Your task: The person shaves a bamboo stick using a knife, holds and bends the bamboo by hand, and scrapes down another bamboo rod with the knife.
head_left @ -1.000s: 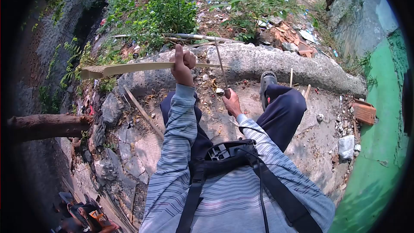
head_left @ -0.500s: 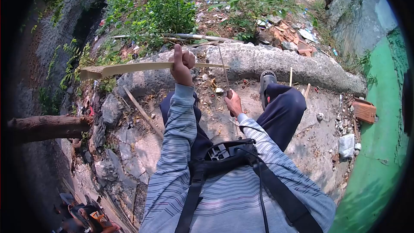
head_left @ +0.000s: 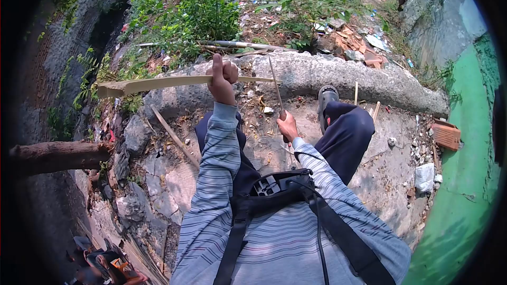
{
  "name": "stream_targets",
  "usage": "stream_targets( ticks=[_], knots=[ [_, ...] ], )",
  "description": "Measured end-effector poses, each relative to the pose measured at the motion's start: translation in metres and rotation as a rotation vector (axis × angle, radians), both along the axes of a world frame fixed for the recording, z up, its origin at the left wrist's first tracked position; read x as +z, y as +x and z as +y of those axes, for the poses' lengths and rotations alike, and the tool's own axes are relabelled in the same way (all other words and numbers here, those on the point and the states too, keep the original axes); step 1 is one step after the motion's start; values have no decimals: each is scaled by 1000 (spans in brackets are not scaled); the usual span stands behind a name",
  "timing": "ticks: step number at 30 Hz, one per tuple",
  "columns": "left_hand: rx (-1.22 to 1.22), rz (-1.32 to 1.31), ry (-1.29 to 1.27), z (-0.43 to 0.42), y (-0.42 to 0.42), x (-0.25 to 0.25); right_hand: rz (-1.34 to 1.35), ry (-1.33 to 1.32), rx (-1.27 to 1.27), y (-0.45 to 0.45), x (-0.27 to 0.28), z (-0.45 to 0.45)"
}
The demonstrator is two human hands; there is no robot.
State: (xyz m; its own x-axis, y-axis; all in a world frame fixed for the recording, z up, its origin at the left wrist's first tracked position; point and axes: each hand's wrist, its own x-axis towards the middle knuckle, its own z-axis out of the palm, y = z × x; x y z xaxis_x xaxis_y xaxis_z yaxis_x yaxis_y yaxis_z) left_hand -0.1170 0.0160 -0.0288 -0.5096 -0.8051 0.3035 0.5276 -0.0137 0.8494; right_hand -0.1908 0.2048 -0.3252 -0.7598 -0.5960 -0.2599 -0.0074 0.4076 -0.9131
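My left hand (head_left: 223, 80) is closed round a long pale strip (head_left: 163, 82), thumb pointing up, with the wide end out to the left and the thin end to the right. My right hand (head_left: 288, 126) grips the dark handle of a knife (head_left: 275, 82), whose long narrow blade points up and away. Near its far part, the blade crosses the strip's thin end; whether they touch I cannot tell. Beneath them lies a rough concrete kerb (head_left: 343, 76).
A thick log (head_left: 60, 154) juts in from the left. Another stick (head_left: 174, 136) lies by my left leg. At the right are a hollow orange brick (head_left: 446, 136) and a white block (head_left: 424, 179). People (head_left: 105, 265) are at the lower left. Leafy plants (head_left: 206, 13) grow beyond the kerb.
My right hand and the knife have shifted slightly to the right and a little nearer to me. My left hand and the strip have hardly moved.
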Motion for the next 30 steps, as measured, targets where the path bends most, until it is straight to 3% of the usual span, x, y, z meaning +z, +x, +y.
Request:
stream_targets(
  ticks=[5,7,14,17,21,24,30],
  knots=[
    [15,-20,-11,1,-2,-1,26,-51,51,3,23,-10],
    [44,-15,-13,2,-3,-2,184,-98,68,8,40,-18],
    [114,-42,4,8,-1,-5,113,-113,20,13,42,-28],
    [47,-32,11,11,3,-7,90,-29,23,8,51,-30],
    [-72,-3,-25,18,10,-12,-49,-103,26,2,73,-36],
    [-96,20,-45,13,15,-12,16,-110,9,-9,33,-49],
    [-32,22,-1,6,18,-8,188,-107,-27,-15,43,-56]
  ],
)
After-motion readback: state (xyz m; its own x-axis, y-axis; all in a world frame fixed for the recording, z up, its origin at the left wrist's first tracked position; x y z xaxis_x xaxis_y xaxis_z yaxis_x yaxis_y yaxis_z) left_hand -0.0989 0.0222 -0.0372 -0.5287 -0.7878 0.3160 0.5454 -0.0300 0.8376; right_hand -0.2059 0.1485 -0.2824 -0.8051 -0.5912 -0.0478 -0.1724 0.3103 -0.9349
